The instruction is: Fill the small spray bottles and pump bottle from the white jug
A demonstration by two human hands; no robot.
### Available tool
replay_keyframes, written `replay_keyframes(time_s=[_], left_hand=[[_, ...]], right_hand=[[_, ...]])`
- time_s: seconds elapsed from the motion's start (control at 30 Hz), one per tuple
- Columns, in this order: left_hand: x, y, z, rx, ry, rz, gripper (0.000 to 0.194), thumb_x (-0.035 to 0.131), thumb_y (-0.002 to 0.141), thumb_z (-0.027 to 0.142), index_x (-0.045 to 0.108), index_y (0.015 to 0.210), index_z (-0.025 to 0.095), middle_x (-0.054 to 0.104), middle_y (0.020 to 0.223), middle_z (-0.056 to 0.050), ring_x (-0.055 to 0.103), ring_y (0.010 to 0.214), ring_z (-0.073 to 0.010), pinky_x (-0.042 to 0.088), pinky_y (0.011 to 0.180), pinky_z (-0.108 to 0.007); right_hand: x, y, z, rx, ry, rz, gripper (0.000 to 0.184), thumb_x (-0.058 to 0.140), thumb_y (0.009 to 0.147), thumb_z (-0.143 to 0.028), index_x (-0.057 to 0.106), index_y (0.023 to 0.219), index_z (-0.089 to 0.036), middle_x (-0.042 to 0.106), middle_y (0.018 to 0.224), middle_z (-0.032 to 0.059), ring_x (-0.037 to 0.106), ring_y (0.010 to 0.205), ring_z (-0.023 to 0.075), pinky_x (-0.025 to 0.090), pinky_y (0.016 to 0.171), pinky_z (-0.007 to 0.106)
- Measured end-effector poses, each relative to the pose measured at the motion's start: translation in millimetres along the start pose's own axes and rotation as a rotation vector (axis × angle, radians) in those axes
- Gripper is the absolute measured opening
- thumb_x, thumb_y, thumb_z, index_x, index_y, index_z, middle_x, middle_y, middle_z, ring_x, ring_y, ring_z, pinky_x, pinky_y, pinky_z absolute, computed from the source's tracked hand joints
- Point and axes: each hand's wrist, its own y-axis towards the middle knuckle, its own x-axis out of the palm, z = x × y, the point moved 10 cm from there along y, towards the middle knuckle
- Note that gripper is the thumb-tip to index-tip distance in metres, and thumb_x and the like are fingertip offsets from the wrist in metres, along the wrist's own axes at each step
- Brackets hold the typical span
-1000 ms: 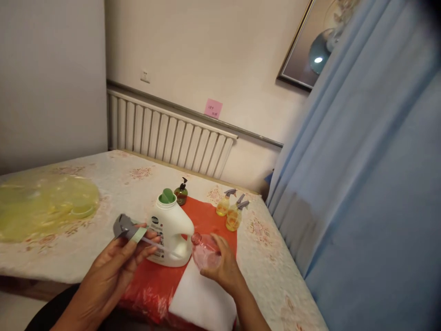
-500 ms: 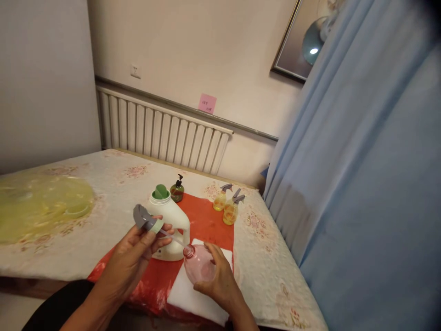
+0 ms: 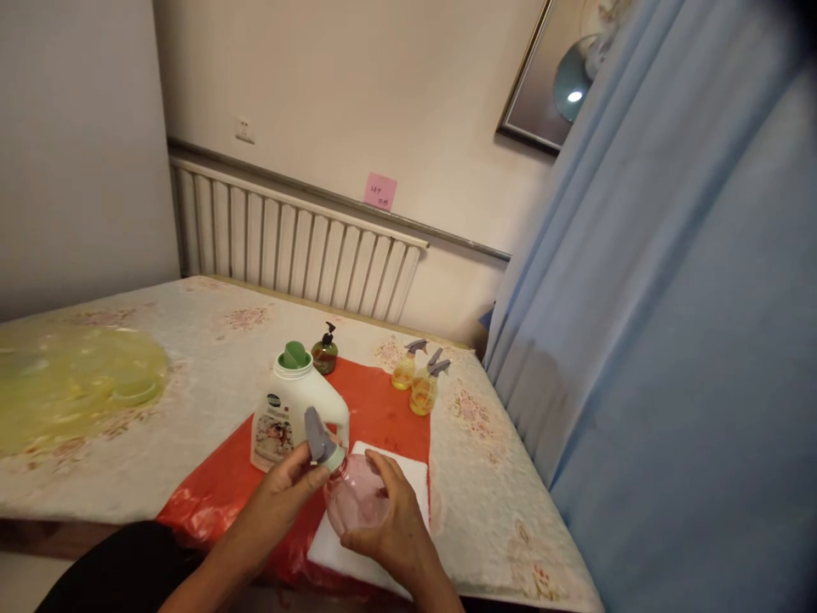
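Observation:
My right hand (image 3: 391, 526) is wrapped round a clear pink bottle (image 3: 355, 498), tilted over a white cloth (image 3: 408, 477). My left hand (image 3: 286, 489) pinches the grey spray head (image 3: 319, 440) with its pale green collar, which sits at the bottle's neck. Both are just in front of a white detergent jug (image 3: 294, 413) with a green cap, standing on a red plastic sheet (image 3: 376, 409).
A small green pump bottle (image 3: 325, 352) and two yellow spray bottles (image 3: 418, 380) stand at the sheet's far edge. A yellow plastic bag (image 3: 70, 383) lies at the table's left. A radiator (image 3: 287, 251) runs behind; a blue curtain (image 3: 670, 340) hangs close on the right.
My left hand brought the spray head right and down from beside the jug to the pink bottle's neck, its tube gone inside. My right hand drew the bottle nearer over the white cloth.

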Motion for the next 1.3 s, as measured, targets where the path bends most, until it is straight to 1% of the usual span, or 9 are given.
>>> replay_keyframes(time_s=[0.23,0.33,0.5,0.57,0.67,0.77,0.93,1.03,1.3], left_hand=[[1.0,-3,6,0.102,0.232,-0.101,0.045,0.062,0.087,0.041,0.062,0.129,0.025,0.067,0.13,-0.006,0.052,0.128,-0.0328,0.04,0.109,-0.043],[2.8,-3,6,0.102,0.264,-0.149,0.045,0.059,0.089,0.042,0.06,0.131,0.027,0.066,0.131,-0.004,0.053,0.127,-0.0322,0.04,0.109,-0.043],[7.5,-2,-1,0.025,0.213,-0.231,0.044,0.059,0.089,0.046,0.061,0.13,0.029,0.066,0.13,-0.003,0.049,0.132,-0.0322,0.039,0.111,-0.042],[8.1,-2,-2,0.014,0.201,-0.213,0.047,0.064,0.085,0.046,0.062,0.129,0.029,0.065,0.132,-0.004,0.05,0.131,-0.0328,0.04,0.11,-0.042],[5.2,0,6,0.093,0.224,-0.108,0.045,0.07,0.08,0.045,0.067,0.121,0.027,0.059,0.139,-0.006,0.048,0.132,-0.0335,0.036,0.113,-0.043],[7.9,1,10,0.133,0.214,-0.067,0.04,0.067,0.083,0.043,0.068,0.119,0.026,0.057,0.141,-0.006,0.048,0.132,-0.0314,0.034,0.114,-0.042],[12.3,2,1,0.036,0.009,-0.073,0.047,0.069,0.082,0.041,0.063,0.126,0.027,0.071,0.12,-0.005,0.062,0.115,-0.0267,0.047,0.102,-0.037],[15.8,0,-6,-0.01,-0.118,-0.084,0.045,0.069,0.083,0.041,0.062,0.125,0.027,0.074,0.115,-0.004,0.063,0.114,-0.0246,0.047,0.102,-0.036],[10.6,4,-10,-0.004,-0.069,0.012,0.044,0.08,0.071,0.037,0.069,0.113,0.026,0.076,0.108,-0.001,0.066,0.105,-0.0236,0.051,0.092,-0.029]], right_hand=[[8,-2,5,-0.038,-0.019,0.042,0.094,0.082,0.043,-0.011,0.054,0.132,-0.023,0.06,0.128,0.0087,0.058,0.115,0.0312,0.048,0.098,0.04],[7,-4,4,-0.037,-0.006,0.047,0.093,0.081,0.043,-0.011,0.055,0.131,-0.024,0.06,0.129,0.0079,0.057,0.116,0.0305,0.049,0.096,0.038],[12,-8,7,0.116,0.094,-0.043,0.094,0.078,0.041,-0.009,0.055,0.131,-0.019,0.058,0.132,0.0111,0.056,0.117,0.0327,0.051,0.09,0.038],[16,-10,4,0.169,0.151,-0.073,0.093,0.076,0.042,-0.009,0.054,0.132,-0.017,0.058,0.131,0.0124,0.057,0.117,0.0328,0.052,0.087,0.038],[16,-12,-3,0.186,0.171,-0.07,0.091,0.072,0.044,-0.01,0.053,0.133,-0.013,0.058,0.13,0.0143,0.057,0.116,0.0336,0.052,0.087,0.039],[16,-12,-5,0.19,0.177,-0.054,0.088,0.069,0.044,-0.01,0.054,0.131,-0.013,0.06,0.127,0.0136,0.058,0.113,0.0332,0.051,0.086,0.039],[17,-13,0,0.223,0.234,-0.071,0.091,0.071,0.043,-0.009,0.054,0.132,-0.015,0.06,0.129,0.0126,0.055,0.118,0.0332,0.05,0.087,0.038],[16,-14,4,0.246,0.242,-0.06,0.09,0.07,0.044,-0.01,0.054,0.132,-0.015,0.061,0.128,0.0128,0.056,0.116,0.0333,0.05,0.085,0.039],[16,-16,9,0.253,0.27,-0.051,0.091,0.073,0.042,-0.011,0.055,0.131,-0.019,0.061,0.129,0.0108,0.057,0.116,0.0331,0.051,0.084,0.038]])
